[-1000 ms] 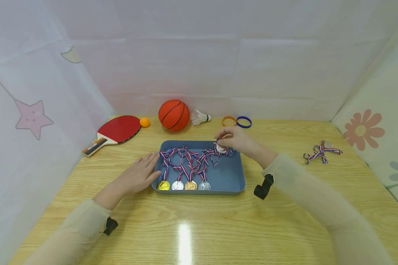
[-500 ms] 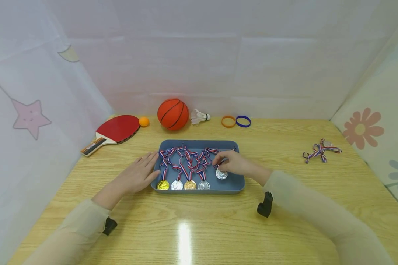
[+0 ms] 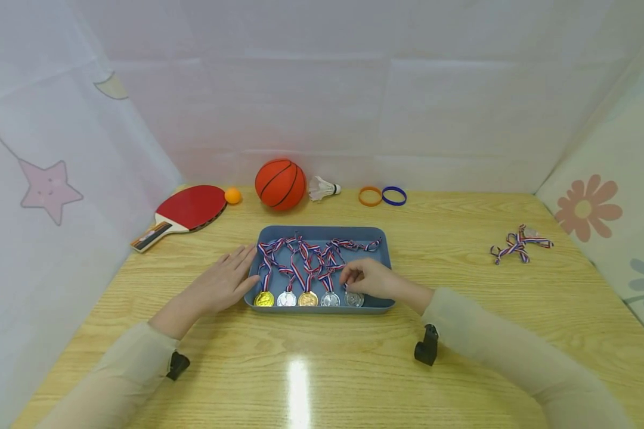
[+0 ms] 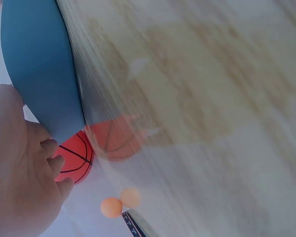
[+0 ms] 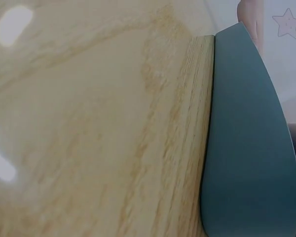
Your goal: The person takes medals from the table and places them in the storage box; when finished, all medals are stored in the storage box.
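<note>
- Head view: right hand (image 3: 372, 281) inside blue tray (image 3: 378, 262), fingers curled, pinching ribbon just above a silver medal (image 3: 353, 299); medal flat on tray floor at front edge, far right of a row of five.
- Other four medals (image 3: 297, 299) in the same row to its left, gold and silver mixed; striped ribbons (image 3: 306, 256) trailing toward tray back, overlapping.
- Left hand (image 3: 222, 285) flat on wooden table (image 3: 322, 369), fingers straight, fingertips touching tray's left wall; holding nothing.
- Left wrist view: only tray's outer wall (image 4: 39, 74) against the hand (image 4: 19, 182), plus basketball (image 4: 74, 163) and orange ball (image 4: 111, 207); no medals visible; blurred.
- Right wrist view: tray's outer wall (image 5: 251, 148) and table grain (image 5: 89, 123) only; fingers and medal out of sight, grip readable from head view alone.
- Head view only: basketball (image 3: 280, 184), shuttlecock (image 3: 323, 189), orange wristband (image 3: 370, 196) and blue wristband (image 3: 394, 196) along back edge; red paddle (image 3: 185, 211) with orange ball (image 3: 233, 195) at back left; one more ribboned medal (image 3: 519, 244) lying well apart on the right.
</note>
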Demonstrator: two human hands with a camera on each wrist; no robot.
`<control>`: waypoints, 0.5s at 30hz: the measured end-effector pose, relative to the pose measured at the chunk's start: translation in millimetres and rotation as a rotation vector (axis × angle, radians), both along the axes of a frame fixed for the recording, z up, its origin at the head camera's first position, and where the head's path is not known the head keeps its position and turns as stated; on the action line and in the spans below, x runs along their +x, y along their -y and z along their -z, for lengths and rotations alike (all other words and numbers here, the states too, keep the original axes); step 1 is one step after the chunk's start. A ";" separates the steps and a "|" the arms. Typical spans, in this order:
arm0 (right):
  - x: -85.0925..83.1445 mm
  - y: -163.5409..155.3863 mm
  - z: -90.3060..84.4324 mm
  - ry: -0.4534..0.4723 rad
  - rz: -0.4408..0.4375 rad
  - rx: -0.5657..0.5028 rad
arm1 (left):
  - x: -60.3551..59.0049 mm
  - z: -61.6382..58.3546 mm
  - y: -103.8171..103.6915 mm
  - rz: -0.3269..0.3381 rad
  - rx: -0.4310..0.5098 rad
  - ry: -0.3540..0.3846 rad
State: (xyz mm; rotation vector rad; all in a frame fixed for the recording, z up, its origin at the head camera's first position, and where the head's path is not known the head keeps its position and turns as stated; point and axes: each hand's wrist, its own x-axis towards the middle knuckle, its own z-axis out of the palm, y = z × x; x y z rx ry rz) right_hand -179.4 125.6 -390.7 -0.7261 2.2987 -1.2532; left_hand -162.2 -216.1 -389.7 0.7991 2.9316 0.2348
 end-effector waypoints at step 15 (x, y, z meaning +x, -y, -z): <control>-1.6 -0.4 5.6 -0.117 -0.025 0.081 | 1.0 -1.8 -0.4 -0.004 -0.003 0.003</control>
